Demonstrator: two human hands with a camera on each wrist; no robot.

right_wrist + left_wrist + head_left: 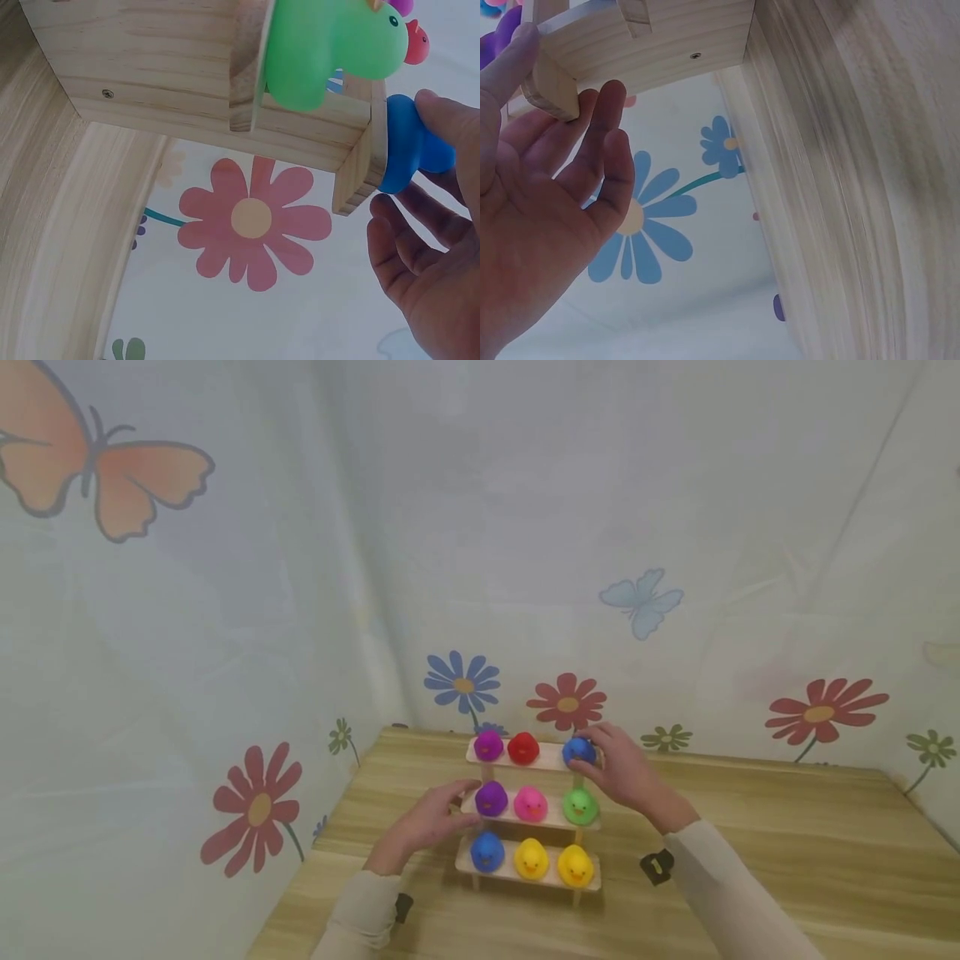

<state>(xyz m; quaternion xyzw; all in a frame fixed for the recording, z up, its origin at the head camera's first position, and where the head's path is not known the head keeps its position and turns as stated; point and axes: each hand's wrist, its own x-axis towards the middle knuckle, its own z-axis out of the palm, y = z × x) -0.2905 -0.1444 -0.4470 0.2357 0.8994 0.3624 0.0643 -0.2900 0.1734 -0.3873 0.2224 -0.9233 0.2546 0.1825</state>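
Observation:
A three-tier wooden rack [551,817] carries rubber ducks of several colours. My right hand [628,772] grips a blue rubber duck [403,142] at the right end of the top tier, thumb on one side and fingers on the other. The duck's base rests at the board's end. My left hand [429,817] holds the left end of the middle tier, its thumb beside a purple duck [492,799] and its fingers curled by the board's end [549,82]. On the top tier, a magenta duck [489,746] and a red duck [523,748] stand left of the blue one.
A pink duck [531,804] and a green duck [580,807] share the middle tier. Below are a blue duck [487,852] and two yellow ducks, one central [531,859]. The rack stands on a wood-grain table [787,843], before a flower-printed curtain [510,527].

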